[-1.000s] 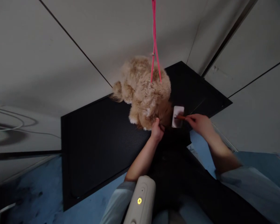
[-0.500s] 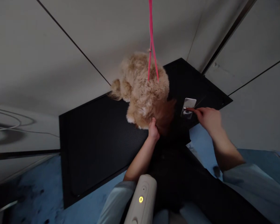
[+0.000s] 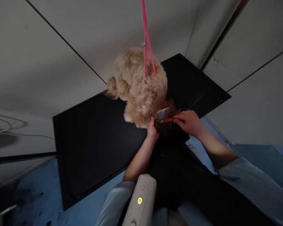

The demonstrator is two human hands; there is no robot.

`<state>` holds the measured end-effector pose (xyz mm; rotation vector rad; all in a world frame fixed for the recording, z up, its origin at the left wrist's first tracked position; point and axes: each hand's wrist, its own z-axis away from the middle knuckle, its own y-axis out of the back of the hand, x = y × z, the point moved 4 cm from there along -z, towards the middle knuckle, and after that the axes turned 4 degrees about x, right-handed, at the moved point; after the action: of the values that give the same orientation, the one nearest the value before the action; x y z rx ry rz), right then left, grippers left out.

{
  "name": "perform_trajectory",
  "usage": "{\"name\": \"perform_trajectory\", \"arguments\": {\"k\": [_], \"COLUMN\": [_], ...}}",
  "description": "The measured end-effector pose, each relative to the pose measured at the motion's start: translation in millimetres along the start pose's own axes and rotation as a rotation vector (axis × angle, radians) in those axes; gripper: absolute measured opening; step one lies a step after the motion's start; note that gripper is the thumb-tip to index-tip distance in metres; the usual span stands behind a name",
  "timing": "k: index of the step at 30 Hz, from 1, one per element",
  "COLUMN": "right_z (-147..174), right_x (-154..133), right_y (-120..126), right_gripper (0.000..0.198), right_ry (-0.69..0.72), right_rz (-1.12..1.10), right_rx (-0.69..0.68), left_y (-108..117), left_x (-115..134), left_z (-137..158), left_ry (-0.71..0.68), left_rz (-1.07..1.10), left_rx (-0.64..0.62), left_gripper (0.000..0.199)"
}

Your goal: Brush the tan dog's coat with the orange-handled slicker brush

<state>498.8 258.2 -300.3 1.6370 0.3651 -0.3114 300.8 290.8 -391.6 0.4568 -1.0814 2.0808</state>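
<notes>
A curly, tan-furred dog is on a black ribbed grooming table. My left hand is closed on fur at the dog's near side, thumb up; exactly which body part it grips is hidden. Darker reddish-brown fur shows just beyond that hand. In my right hand is the red handle of a slicker brush. The brush's pale flat head is at the brown fur, close beside my left hand. Whether its pins touch the fur I cannot tell.
A pink loop leash runs from above down to the dog's back. Pale wall panels stand behind the table, with a cable at left. A light-coloured device with a yellow light hangs low in front; the floor is blue.
My right hand has brought the slicker brush leftward and slightly down, from beside the fur to close by my left hand. My left hand keeps its grip. The whole view has shifted slightly.
</notes>
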Motion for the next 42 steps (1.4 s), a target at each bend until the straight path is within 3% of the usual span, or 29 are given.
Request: {"name": "perform_trajectory", "arguments": {"k": [2, 6, 8, 10, 12, 14, 16, 18, 20, 22, 23, 25, 27, 29, 31, 34, 36, 38, 40, 42], "right_z": [-3.7, -7.2, -8.1, -10.4, -14.5, -19.0, -19.1, -16.2, -16.3, -18.9, -19.9, -22.1, -21.3, -17.1, -14.4, -8.1, 1.2, 12.9, 20.5, 18.4], "right_x": [3.1, 17.8, 5.8, -8.6, -6.7, 13.9, 35.0, 37.6, 21.7, 4.5, 3.0, 19.0, 45.2, 54.8, 41.2, 17.0, 25.8, 49.0, 64.3, 58.5], "right_y": [-4.0, 8.2, 5.3, -4.8, -11.3, -6.2, 8.2, 18.0, 10.3, -11.4, -22.0, -33.6, -30.0, -25.2, -34.0, -61.4, -72.7, -70.1, -57.6, -50.5], "right_gripper": [0.029, 0.040, 0.036, 0.028, 0.025, 0.028, 0.035, 0.037, 0.031, 0.023, 0.022, 0.024, 0.029, 0.032, 0.030, 0.026, 0.026, 0.027, 0.027, 0.029], "right_ry": [-0.005, -0.242, -0.146, 0.022, 0.062, -0.081, -0.295, -0.381, -0.257, -0.062, -0.030, -0.150, -0.387, -0.501, -0.407, -0.222, -0.280, -0.428, -0.528, -0.504], "right_rz": [-0.005, 0.110, 0.038, -0.055, -0.051, 0.083, 0.243, 0.261, 0.079, -0.176, -0.266, -0.287, -0.158, -0.072, -0.185, -0.438, -0.404, -0.208, -0.046, -0.091], "right_rx": [-0.022, 0.184, 0.150, 0.010, -0.100, -0.094, 0.006, 0.123, 0.119, -0.058, -0.155, -0.217, -0.094, 0.021, 0.009, -0.115, -0.181, -0.197, -0.134, -0.040], "left_y": [2.3, 6.2, 6.1, 5.6, 7.1, 11.7, 17.8, 20.9, 20.1, 18.8, 19.1, 22.0, 25.1, 25.0, 22.4, 20.8, 22.5, 25.2, 26.8, 26.6], "left_x": [1.6, 6.3, 6.5, 5.5, 5.2, 6.1, 6.6, 5.4, 3.3, 2.6, 3.4, 6.2, 7.6, 5.1, 0.3, -5.6, -8.5, -11.8, -14.6, -16.2], "left_z": [0.7, 3.2, 3.7, 3.8, 3.7, 2.9, 1.3, -0.7, -2.4, -3.2, -3.2, -2.8, -2.2, -2.4, -3.7, -7.6, -10.6, -13.4, -15.7, -17.3], "left_ry": [-0.004, -0.050, -0.055, -0.038, -0.023, -0.036, -0.056, -0.061, -0.048, -0.039, -0.044, -0.065, -0.073, -0.045, -0.012, -0.017, -0.033, -0.030, -0.035, -0.050], "left_rz": [0.010, 0.005, -0.012, -0.026, -0.023, -0.016, -0.030, -0.060, -0.089, -0.102, -0.101, -0.099, -0.108, -0.133, -0.150, -0.142, -0.131, -0.138, -0.151, -0.162], "left_rx": [-0.008, -0.009, -0.020, -0.046, -0.069, -0.044, 0.025, 0.070, 0.055, 0.018, 0.009, 0.026, 0.057, 0.060, 0.047, 0.063, 0.070, 0.074, 0.077, 0.078], "left_gripper": [0.023, 0.021, 0.020, 0.021, 0.022, 0.022, 0.022, 0.021, 0.019, 0.018, 0.018, 0.018, 0.017, 0.017, 0.017, 0.017, 0.015, 0.013, 0.014, 0.014]}}
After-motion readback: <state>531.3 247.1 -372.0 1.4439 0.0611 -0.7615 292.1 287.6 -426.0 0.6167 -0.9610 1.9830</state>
